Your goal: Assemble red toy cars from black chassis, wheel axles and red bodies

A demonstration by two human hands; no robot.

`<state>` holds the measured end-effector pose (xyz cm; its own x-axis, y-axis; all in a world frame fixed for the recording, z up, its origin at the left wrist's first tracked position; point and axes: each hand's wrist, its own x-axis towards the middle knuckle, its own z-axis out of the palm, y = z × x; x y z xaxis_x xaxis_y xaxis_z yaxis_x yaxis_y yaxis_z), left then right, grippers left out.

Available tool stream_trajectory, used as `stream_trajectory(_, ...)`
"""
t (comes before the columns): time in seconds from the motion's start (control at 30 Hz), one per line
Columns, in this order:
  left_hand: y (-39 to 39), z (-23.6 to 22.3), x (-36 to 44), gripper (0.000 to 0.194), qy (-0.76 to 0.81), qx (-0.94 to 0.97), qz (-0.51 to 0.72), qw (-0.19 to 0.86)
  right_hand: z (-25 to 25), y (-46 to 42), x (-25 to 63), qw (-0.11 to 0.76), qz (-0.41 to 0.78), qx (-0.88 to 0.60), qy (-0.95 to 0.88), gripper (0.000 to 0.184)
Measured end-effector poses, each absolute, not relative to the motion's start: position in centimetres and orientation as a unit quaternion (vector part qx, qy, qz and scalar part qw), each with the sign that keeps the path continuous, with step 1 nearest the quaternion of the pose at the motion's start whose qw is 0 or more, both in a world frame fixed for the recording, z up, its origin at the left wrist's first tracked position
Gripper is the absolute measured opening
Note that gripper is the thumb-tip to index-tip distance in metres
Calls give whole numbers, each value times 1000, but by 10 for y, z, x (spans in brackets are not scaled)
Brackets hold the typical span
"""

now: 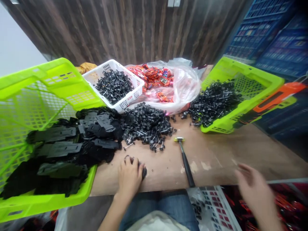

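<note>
At the table's front edge, my left hand [130, 176] has its fingers closed over a dark plastic piece [144, 172], mostly hidden under the palm. My right hand [255, 189] hovers at the right front edge, slightly blurred, fingers loosely bent and apart, with nothing visible in it. Between the hands lies a hammer [186, 166] with a black handle and a pale head. Beyond my left hand is a heap of black wheels on metal axles [146, 125]. Flat black plastic car bases [60, 150] are piled to the left.
A green crate [79, 195] lies tipped on the left, another [255, 73] on the right, spilling wheel-and-axle parts. Behind stand a white basket [113, 64] of wheels and a plastic bag [187, 86] of orange toy car shells. An orange-handled tool [276, 99] rests against the right crate.
</note>
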<state>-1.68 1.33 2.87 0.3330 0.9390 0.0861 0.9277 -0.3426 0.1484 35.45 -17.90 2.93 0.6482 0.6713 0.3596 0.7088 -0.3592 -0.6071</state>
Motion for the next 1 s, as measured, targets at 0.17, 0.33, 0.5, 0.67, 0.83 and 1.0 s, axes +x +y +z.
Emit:
stream_trajectory(0.17, 2, 11, -14, 31, 574, 787, 202, 99, 35, 1, 321, 355, 9, -783, -511, 27)
stream_trajectory(0.33, 22, 10, -34, 77, 610, 689, 300, 251, 42, 89, 361, 325, 9, -799, -506, 32)
stream_trajectory(0.5, 28, 26, -22, 71, 559, 502, 332, 570, 22, 80, 375, 284, 68, -795, -532, 28)
stream_trajectory(0.67, 22, 36, 21, 54, 437, 360, 312, 763, -11, 36, 375, 249, 110, -818, -507, 17)
stream_trajectory(0.83, 20, 35, 60, 50, 409, 383, 316, 766, -19, 12, 371, 254, 16, -875, -412, 42)
stream_trajectory(1.0, 25, 25, 75, 30, 426, 486, 330, 688, -14, 10, 365, 248, -38, -890, -381, 36)
